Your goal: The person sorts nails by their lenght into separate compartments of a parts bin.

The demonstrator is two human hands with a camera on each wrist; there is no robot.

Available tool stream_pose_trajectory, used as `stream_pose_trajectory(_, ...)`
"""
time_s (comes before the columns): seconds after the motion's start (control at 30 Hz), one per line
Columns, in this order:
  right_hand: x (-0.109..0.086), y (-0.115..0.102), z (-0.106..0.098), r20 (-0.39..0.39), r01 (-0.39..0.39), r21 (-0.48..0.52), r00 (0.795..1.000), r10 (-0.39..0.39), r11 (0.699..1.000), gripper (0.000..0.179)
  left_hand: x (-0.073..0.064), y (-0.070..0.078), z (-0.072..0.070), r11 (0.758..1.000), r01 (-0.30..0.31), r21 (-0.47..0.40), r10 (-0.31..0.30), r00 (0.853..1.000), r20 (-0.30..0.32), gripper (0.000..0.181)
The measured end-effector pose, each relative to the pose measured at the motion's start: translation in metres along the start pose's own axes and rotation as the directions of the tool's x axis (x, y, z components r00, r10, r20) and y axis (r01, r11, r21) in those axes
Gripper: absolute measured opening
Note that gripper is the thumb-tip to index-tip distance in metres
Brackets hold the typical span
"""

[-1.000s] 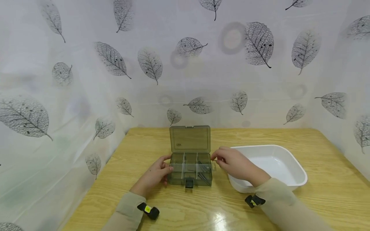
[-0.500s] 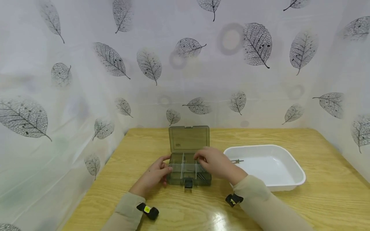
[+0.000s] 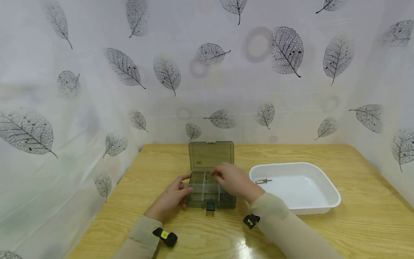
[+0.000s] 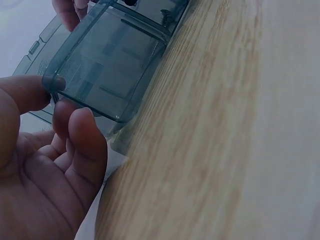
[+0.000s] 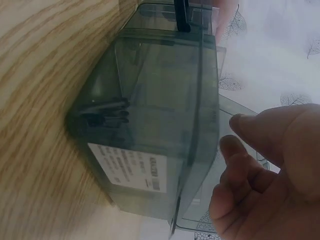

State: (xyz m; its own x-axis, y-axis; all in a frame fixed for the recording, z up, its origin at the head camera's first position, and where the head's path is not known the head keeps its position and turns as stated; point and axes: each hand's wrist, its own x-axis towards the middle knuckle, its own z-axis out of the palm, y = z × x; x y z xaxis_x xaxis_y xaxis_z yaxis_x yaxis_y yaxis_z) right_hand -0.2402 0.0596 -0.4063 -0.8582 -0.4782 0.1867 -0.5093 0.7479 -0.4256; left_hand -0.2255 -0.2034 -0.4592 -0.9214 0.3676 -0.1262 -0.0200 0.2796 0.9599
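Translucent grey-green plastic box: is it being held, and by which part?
Yes, the left hand holds the box by its left side wall; nothing shows held in the right hand.

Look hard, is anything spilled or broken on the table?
No, nothing stands out: the box sits flat with its lid open, dark pieces lie inside it, and small metal pieces rest in the white tray.

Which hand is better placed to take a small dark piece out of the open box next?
Probably the right hand: it is over the box, in which dark pieces lie, and seems to hold nothing. The left hand grips the box's left side.
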Motion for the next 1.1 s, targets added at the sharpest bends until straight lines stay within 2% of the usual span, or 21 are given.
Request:
stream_pose_trajectory(0.3,-0.009,0.002,-0.008,-0.005,-0.005,0.034,1.000,0.005,0.999,0.020,0.000,0.000,-0.001,1.000,0.007,0.009,-0.007,1.000,-0.002,0.064)
stream_pose_trajectory(0.57,-0.025,0.010,-0.024,-0.024,-0.032,0.016,0.999,0.032,0.999,0.025,0.001,0.001,-0.002,1.000,0.016,0.016,-0.016,1.000,0.002,0.064)
stream_pose_trajectory(0.73,-0.038,0.023,-0.033,-0.033,-0.025,0.039,0.999,0.027,0.999,0.026,0.000,0.003,-0.002,1.000,0.012,0.022,-0.012,1.000,0.002,0.065)
stream_pose_trajectory(1.1,-0.065,0.060,-0.051,-0.025,-0.039,-0.012,0.999,0.039,0.999,0.023,-0.002,0.003,-0.001,1.000,0.009,0.018,-0.009,1.000,0.002,0.067)
